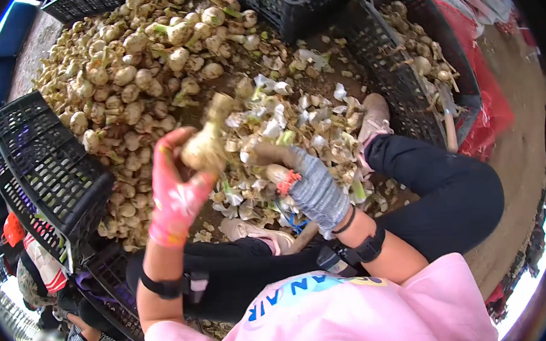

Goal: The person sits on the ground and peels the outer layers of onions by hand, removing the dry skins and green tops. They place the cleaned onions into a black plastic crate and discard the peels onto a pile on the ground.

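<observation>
My left hand (175, 194), in a pink glove, is closed round a garlic bulb (204, 149) whose thick stem points up and away. Just to the right is my right hand (318, 189) in a grey knit glove, its fingers curled and an orange wrap round one digit. Whatever those fingers hold is hidden. A short wooden handle (301, 239) and a blue cord (295, 220) show below that hand; I cannot tell if it grips them. Beneath both hands lies a litter of white papery garlic skins (270, 129).
A big heap of garlic bulbs (128, 85) spreads at the left and far side. Black crates stand left (47, 156), far (286, 15) and right (399, 64); the right one holds trimmed stems and bulbs. Red mesh (482, 96) lies behind it. Another person (90, 339) sits at lower left.
</observation>
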A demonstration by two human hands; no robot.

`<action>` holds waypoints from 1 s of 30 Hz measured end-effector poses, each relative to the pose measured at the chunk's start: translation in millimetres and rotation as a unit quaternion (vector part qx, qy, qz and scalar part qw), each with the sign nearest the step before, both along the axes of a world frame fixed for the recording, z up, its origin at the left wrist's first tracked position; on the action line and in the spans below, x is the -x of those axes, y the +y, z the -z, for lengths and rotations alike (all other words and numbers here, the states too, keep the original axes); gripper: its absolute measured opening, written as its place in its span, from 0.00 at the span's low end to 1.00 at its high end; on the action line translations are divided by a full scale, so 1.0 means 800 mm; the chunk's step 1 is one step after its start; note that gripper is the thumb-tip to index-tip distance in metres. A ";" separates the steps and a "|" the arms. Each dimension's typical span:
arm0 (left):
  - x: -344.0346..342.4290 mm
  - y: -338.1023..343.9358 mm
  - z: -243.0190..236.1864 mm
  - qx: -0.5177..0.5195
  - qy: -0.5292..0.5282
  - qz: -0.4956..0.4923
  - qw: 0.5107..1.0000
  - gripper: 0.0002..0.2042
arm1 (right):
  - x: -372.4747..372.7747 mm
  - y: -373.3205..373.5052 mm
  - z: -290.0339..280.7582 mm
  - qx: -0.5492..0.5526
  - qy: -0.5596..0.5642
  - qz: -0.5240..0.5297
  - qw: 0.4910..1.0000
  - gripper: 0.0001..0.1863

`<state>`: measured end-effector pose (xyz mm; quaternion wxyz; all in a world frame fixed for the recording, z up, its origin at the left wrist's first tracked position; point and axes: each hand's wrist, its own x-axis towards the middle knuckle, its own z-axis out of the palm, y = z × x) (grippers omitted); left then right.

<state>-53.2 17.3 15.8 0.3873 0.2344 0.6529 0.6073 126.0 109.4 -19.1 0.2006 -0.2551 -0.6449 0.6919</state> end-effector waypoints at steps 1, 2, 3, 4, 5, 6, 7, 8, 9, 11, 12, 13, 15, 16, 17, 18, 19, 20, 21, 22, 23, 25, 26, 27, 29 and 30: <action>-0.026 -0.008 -0.003 -0.051 -0.049 0.027 0.997 0.29 | 0.003 -0.006 -0.011 0.069 0.007 0.039 0.997 0.20; -0.044 -0.017 0.000 -0.062 -0.007 0.048 0.997 0.29 | 0.002 -0.008 -0.024 0.163 -0.003 0.051 0.985 0.19; -0.055 -0.023 0.006 -0.078 0.038 0.068 0.994 0.29 | 0.002 -0.008 -0.032 0.252 -0.009 0.062 0.966 0.19; -0.062 -0.026 0.010 -0.081 0.096 0.087 0.988 0.29 | 0.001 -0.009 -0.023 0.194 0.027 0.059 0.979 0.16; -0.067 -0.027 0.013 -0.085 0.154 0.104 0.979 0.29 | -0.007 -0.010 -0.021 0.210 0.007 0.071 0.975 0.13; -0.069 -0.028 0.013 -0.083 0.213 0.109 0.967 0.28 | -0.007 -0.011 -0.024 0.163 0.002 0.085 0.983 0.13; -0.071 -0.028 0.012 -0.086 0.219 0.114 0.965 0.28 | -0.007 -0.012 -0.028 0.116 -0.002 0.099 0.988 0.12; -0.073 -0.027 0.012 -0.089 0.225 0.119 0.963 0.28 | -0.008 -0.011 -0.026 0.075 -0.020 0.093 0.993 0.11; -0.074 -0.028 0.011 -0.091 0.233 0.124 0.960 0.28 | -0.009 -0.009 -0.021 0.035 -0.034 0.087 0.995 0.09; -0.072 -0.029 0.012 -0.100 0.216 0.119 0.964 0.29 | -0.011 -0.006 -0.025 0.025 -0.063 0.076 0.995 0.08; -0.071 -0.031 0.014 -0.106 0.209 0.120 0.965 0.29 | -0.011 -0.004 -0.036 0.054 -0.079 0.071 0.993 0.08; -0.069 -0.033 0.017 -0.112 0.203 0.121 0.965 0.29 | -0.012 -0.002 -0.042 0.083 -0.095 0.066 0.990 0.09; -0.067 -0.033 0.020 -0.118 0.175 0.124 0.970 0.30 | -0.023 -0.004 0.007 -0.041 -0.130 0.039 0.990 0.10; -0.066 -0.036 0.021 -0.119 0.162 0.123 0.972 0.31 | -0.025 -0.004 0.018 -0.007 -0.129 0.023 0.991 0.11; -0.068 -0.038 0.021 -0.116 0.106 0.105 0.982 0.31 | -0.027 -0.004 0.021 0.018 -0.127 0.006 0.992 0.11; -0.073 -0.040 0.022 -0.114 0.050 0.087 0.989 0.32 | -0.026 -0.002 0.017 0.043 -0.126 -0.010 0.991 0.12; -0.075 -0.045 0.023 -0.108 -0.006 0.064 0.992 0.33 | -0.015 0.007 -0.019 0.060 -0.124 -0.030 0.990 0.12; -0.074 -0.042 0.021 -0.086 -0.104 0.044 0.990 0.34 | -0.011 0.013 -0.039 0.075 -0.122 -0.043 0.989 0.13; -0.072 -0.038 0.017 -0.064 -0.201 0.022 0.977 0.34 | -0.012 0.012 -0.035 0.096 -0.086 -0.042 0.991 0.13; -0.072 -0.037 0.013 -0.068 -0.321 0.004 0.945 0.34 | -0.013 0.010 -0.027 0.116 -0.051 -0.041 0.991 0.14; -0.069 -0.039 0.016 -0.082 -0.392 0.028 0.916 0.34 | -0.014 0.008 -0.023 0.136 -0.015 -0.039 0.990 0.15; -0.061 -0.042 0.020 -0.108 -0.523 0.073 0.842 0.33 | -0.017 0.007 -0.019 0.140 -0.027 -0.051 0.988 0.18; -0.067 -0.039 0.018 -0.086 -0.426 0.016 0.901 0.31 | -0.018 0.004 -0.017 0.174 -0.028 -0.042 0.983 0.19; -0.070 -0.037 0.019 -0.073 -0.333 0.011 0.940 0.31 | -0.017 0.005 -0.019 0.188 -0.032 -0.041 0.981 0.20; -0.075 -0.036 0.022 -0.046 -0.137 0.000 0.989 0.31 | -0.017 0.006 -0.024 0.216 -0.040 -0.037 0.975 0.21; -0.079 -0.036 0.014 -0.092 -0.144 0.029 0.985 0.30 | -0.017 0.003 -0.020 0.208 -0.039 -0.022 0.977 0.20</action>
